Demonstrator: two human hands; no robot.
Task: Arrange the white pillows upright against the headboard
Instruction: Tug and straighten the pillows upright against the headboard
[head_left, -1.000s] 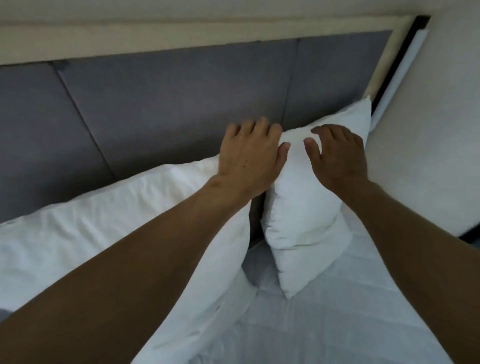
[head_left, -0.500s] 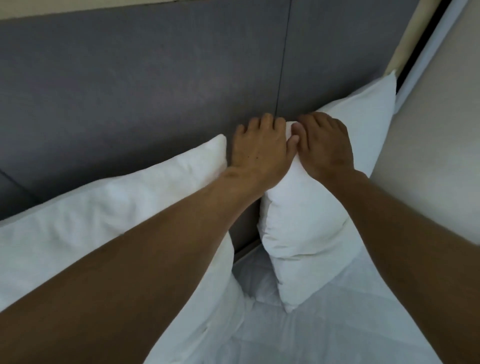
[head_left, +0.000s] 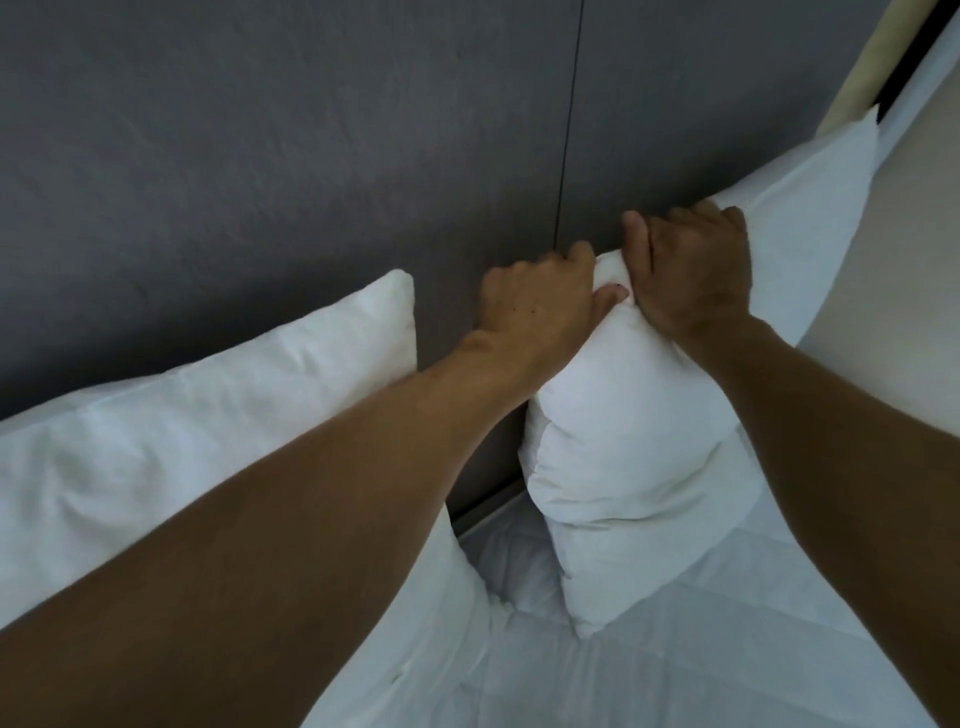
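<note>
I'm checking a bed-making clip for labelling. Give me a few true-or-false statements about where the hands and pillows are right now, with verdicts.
1. Both hands grip the top edge of the plump white pillow on the right. True: the left hand and the right hand pinch it side by side.
2. The long white pillow on the left is being held. False: no hand touches it.
3. The padded grey fabric headboard stands behind both pillows. True.
4. The two pillows touch along their upper parts. False: grey headboard shows between them there.
5. The right pillow lies flat on the white quilted bedding. False: it stands upright.
</note>
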